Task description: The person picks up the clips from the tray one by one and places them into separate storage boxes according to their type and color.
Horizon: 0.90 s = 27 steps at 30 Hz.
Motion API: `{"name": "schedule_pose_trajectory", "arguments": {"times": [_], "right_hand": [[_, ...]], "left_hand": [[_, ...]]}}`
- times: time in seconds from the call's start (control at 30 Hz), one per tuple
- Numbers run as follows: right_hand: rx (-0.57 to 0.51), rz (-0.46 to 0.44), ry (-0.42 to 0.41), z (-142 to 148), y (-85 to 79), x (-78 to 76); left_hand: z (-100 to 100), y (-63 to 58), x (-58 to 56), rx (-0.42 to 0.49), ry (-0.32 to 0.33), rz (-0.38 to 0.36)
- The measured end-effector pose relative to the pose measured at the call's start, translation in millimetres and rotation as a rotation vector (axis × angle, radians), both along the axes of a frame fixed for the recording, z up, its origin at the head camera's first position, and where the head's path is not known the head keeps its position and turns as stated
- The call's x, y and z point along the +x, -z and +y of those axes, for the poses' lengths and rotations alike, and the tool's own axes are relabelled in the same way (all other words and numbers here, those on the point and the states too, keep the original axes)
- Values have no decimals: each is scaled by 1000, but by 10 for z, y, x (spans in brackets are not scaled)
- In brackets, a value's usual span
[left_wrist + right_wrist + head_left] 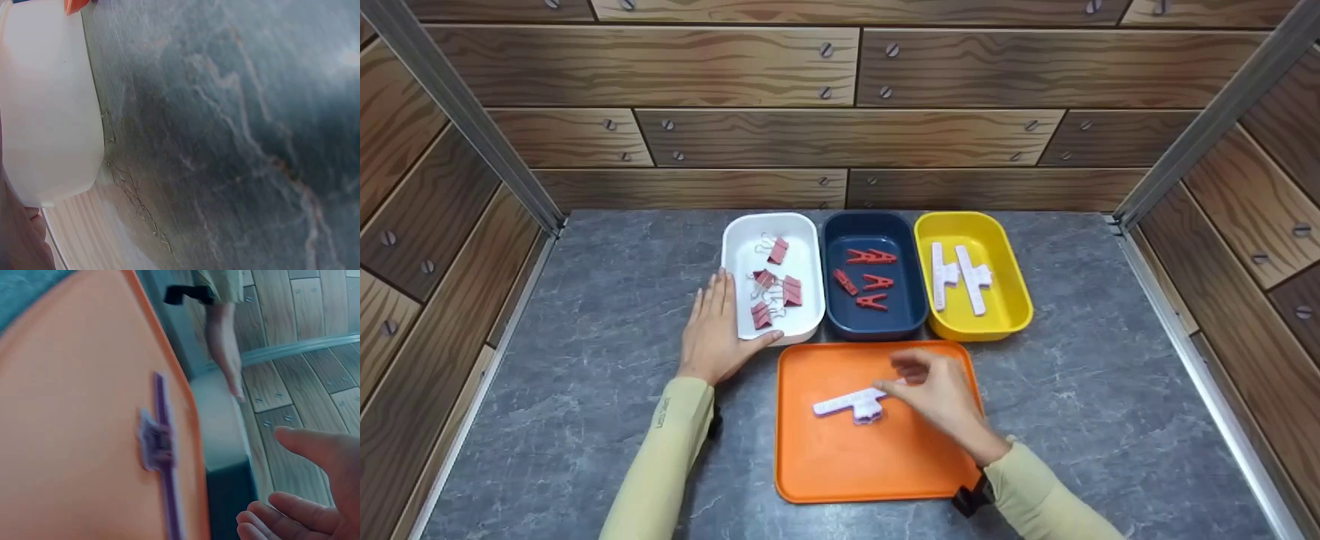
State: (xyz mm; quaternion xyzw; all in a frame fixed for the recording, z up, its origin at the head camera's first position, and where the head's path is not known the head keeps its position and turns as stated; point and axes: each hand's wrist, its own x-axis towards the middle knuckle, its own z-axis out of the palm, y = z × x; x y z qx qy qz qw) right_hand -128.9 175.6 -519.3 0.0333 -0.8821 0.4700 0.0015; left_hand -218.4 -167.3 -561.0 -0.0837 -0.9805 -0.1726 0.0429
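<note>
A pale purple long bag clip point(840, 403) lies on the orange tray point(877, 465). My right hand point(941, 394) hovers over the clip's right end, thumb and fingers apart; the right wrist view shows a gap between that hand point(309, 489) and the clip point(163, 444). Against the left wall of the white container point(814, 300) rests my left hand point(712, 337), fingers extended and thumb along the near rim. Several dark red binder clips point(791, 291) lie inside this container.
A navy container point(877, 330) with several red clothespins point(877, 282) stands in the middle. To its right, a yellow container point(1009, 300) holds two purple bag clips point(973, 281). Wood-patterned walls point(847, 135) enclose the grey table point(1110, 420).
</note>
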Motion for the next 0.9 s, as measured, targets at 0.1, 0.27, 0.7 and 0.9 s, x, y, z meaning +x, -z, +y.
{"name": "schedule_pose_trajectory", "arguments": {"times": [0.1, 0.27, 0.7, 0.9], "right_hand": [[-18, -20, -33, -30, 85, 41], [-15, -41, -77, -62, 214, 82], [187, -72, -92, -137, 350, 125], [335, 33, -110, -184, 362, 91]], "left_hand": [[-1, 3, 2, 4, 1, 6], [-1, 4, -2, -1, -3, 4], [4, 12, 0, -7, -6, 9], [8, 7, -1, -5, -5, 9]]}}
